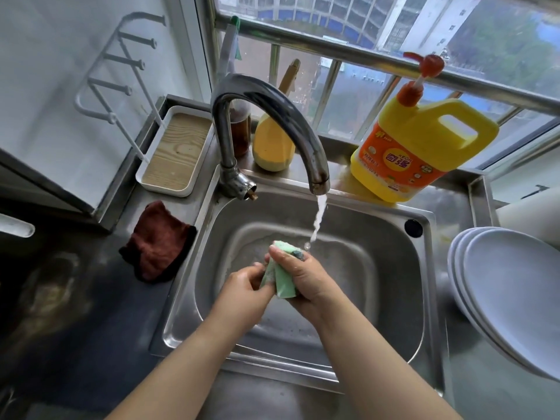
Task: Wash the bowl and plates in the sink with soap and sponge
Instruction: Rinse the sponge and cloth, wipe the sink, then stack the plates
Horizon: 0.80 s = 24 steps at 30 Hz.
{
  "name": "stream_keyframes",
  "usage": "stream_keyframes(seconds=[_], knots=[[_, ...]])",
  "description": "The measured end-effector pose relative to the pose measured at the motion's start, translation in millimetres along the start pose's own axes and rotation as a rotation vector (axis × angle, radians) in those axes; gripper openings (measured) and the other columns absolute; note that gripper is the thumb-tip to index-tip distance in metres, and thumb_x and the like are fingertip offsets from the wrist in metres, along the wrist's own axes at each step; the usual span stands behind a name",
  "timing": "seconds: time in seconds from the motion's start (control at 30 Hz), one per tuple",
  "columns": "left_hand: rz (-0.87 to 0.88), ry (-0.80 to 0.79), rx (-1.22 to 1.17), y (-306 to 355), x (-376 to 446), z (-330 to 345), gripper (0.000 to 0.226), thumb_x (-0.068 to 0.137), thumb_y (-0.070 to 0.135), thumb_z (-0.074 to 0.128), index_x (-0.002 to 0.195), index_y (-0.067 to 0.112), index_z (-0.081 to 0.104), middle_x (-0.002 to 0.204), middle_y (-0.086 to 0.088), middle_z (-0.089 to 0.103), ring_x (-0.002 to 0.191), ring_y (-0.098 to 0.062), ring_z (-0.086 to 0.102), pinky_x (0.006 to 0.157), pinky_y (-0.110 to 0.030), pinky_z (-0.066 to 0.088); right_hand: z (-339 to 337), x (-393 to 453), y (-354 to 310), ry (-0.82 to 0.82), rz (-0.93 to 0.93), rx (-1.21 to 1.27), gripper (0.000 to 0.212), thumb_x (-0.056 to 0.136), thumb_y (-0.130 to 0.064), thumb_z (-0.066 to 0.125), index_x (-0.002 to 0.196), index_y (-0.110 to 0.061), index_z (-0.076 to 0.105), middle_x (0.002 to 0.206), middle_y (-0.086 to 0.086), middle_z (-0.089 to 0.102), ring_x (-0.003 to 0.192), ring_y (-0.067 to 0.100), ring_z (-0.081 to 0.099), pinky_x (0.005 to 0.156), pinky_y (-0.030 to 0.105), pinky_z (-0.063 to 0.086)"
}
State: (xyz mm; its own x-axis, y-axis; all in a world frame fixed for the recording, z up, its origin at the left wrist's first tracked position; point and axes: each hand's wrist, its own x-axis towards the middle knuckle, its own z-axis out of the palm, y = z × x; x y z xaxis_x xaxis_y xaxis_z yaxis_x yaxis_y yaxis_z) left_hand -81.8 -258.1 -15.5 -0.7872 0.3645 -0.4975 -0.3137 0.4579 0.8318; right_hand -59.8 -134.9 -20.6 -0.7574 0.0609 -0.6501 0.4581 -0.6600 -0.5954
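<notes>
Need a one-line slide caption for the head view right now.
Both hands, left hand and right hand, grip a green sponge under the running tap over the sink.

A home kitchen: steel sink [394, 225] under a running tap [266, 101]; dish soap jug [424, 147] on the windowsill.

**Tight above the hands, open basin below**

Both hands, left hand [245, 284] and right hand [304, 278], sit mid-basin, and the faucet spout [272, 113] arches right over them, its water stream [318, 219] dropping just beyond the right fingers. Bare sink [394, 268] floor lies open to the right and nearer the body. Left of the hands, a red cloth [159, 241] drapes the rim. Far right, stacked plates [509, 292] crowd the counter; the soap jug [424, 147] blocks the back ledge.
</notes>
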Motion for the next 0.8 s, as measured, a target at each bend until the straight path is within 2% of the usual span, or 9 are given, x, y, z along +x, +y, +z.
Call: stream_keyframes(seconds=[0.07, 0.13, 0.17, 0.2, 0.27, 0.47, 0.63, 0.7, 0.8], knots=[[-0.051, 0.091, -0.055, -8, -4, -7, 0.012, 0.086, 0.025, 0.068, 0.095, 0.032, 0.063, 0.093, 0.009, 0.068, 0.089, -0.009, 0.065, 0.082, -0.024, 0.05, -2, 2, -4, 0.083, -0.005, -0.058, 0.029, 0.067, -0.018, 0.081, 0.086, -0.009, 0.06, 0.072, 0.009, 0.064, 0.067, 0.022, 0.066, 0.069, 0.04, 0.055], [-0.126, 0.189, -0.097, -17, -4, -19, 0.02, 0.08, 0.032, 0.067, 0.099, 0.028, 0.06, 0.098, 0.004, 0.067, 0.091, -0.016, 0.066, 0.087, -0.032, 0.05, -10, 4, -8, 0.174, -0.001, -0.071, 0.016, 0.079, -0.011, 0.073, 0.086, -0.01, 0.059, 0.065, 0.004, 0.063, 0.057, 0.017, 0.064, 0.06, 0.035, 0.052], [-0.151, 0.2, -0.117, -20, -3, -25, 0.015, 0.082, 0.03, 0.065, 0.095, 0.026, 0.06, 0.098, 0.0, 0.068, 0.087, -0.018, 0.066, 0.087, -0.035, 0.051, -14, 5, -10, 0.205, 0.003, -0.074, 0.013, 0.082, -0.01, 0.071, 0.086, -0.01, 0.059, 0.065, 0.004, 0.062, 0.055, 0.016, 0.062, 0.057, 0.034, 0.051], [-0.177, 0.19, -0.141, -21, -4, -28, 0.006, 0.086, 0.022, 0.063, 0.091, 0.024, 0.06, 0.097, -0.004, 0.068, 0.081, -0.019, 0.067, 0.084, -0.036, 0.051, -17, 6, -12, 0.229, 0.004, -0.086, 0.011, 0.083, -0.011, 0.071, 0.086, -0.011, 0.06, 0.067, 0.004, 0.06, 0.055, 0.016, 0.059, 0.055, 0.033, 0.05], [-0.205, 0.175, -0.163, -25, -2, -31, 0.012, 0.091, 0.009, 0.057, 0.088, 0.02, 0.06, 0.094, -0.008, 0.069, 0.07, -0.018, 0.064, 0.077, -0.034, 0.049, -21, 8, -14, 0.272, -0.004, -0.124, 0.011, 0.083, -0.013, 0.071, 0.085, -0.013, 0.06, 0.069, 0.005, 0.057, 0.056, 0.016, 0.054, 0.051, 0.029, 0.047], [-0.207, 0.097, -0.168, -25, -1, -25, 0.015, 0.094, 0.003, 0.052, 0.088, 0.013, 0.06, 0.085, -0.008, 0.068, 0.064, -0.015, 0.062, 0.057, -0.017, 0.045, -23, 18, -14, 0.354, -0.027, -0.202, 0.015, 0.083, -0.02, 0.073, 0.088, -0.014, 0.061, 0.071, 0.004, 0.058, 0.056, 0.016, 0.052, 0.051, 0.026, 0.043], [-0.2, 0.067, -0.151, -25, 1, -22, 0.015, 0.094, 0.005, 0.052, 0.087, 0.014, 0.061, 0.083, -0.007, 0.069, 0.063, -0.015, 0.062, 0.06, -0.022, 0.044, -24, 23, -12, 0.368, -0.053, -0.226, 0.021, 0.081, -0.03, 0.075, 0.088, -0.014, 0.063, 0.056, 0.001, 0.054, 0.045, 0.015, 0.05, 0.058, 0.032, 0.044], [-0.194, 0.065, -0.14, -24, 1, -23, 0.014, 0.094, 0.005, 0.052, 0.087, 0.014, 0.062, 0.084, -0.007, 0.069, 0.065, -0.016, 0.063, 0.062, -0.024, 0.045, -23, 24, -12, 0.396, -0.054, -0.251, 0.022, 0.085, -0.032, 0.071, 0.09, -0.012, 0.062, 0.053, 0.001, 0.049, 0.046, 0.017, 0.046, 0.056, 0.031, 0.043], [-0.188, 0.062, -0.129, -24, 1, -25, 0.014, 0.094, 0.006, 0.052, 0.088, 0.014, 0.062, 0.085, -0.007, 0.07, 0.066, -0.017, 0.064, 0.063, -0.025, 0.046, -20, 22, -10, 0.416, -0.067, -0.231, 0.019, 0.09, -0.028, 0.065, 0.081, -0.013, 0.057, 0.048, 0.0, 0.043, 0.044, 0.016, 0.04, 0.051, 0.029, 0.038]])
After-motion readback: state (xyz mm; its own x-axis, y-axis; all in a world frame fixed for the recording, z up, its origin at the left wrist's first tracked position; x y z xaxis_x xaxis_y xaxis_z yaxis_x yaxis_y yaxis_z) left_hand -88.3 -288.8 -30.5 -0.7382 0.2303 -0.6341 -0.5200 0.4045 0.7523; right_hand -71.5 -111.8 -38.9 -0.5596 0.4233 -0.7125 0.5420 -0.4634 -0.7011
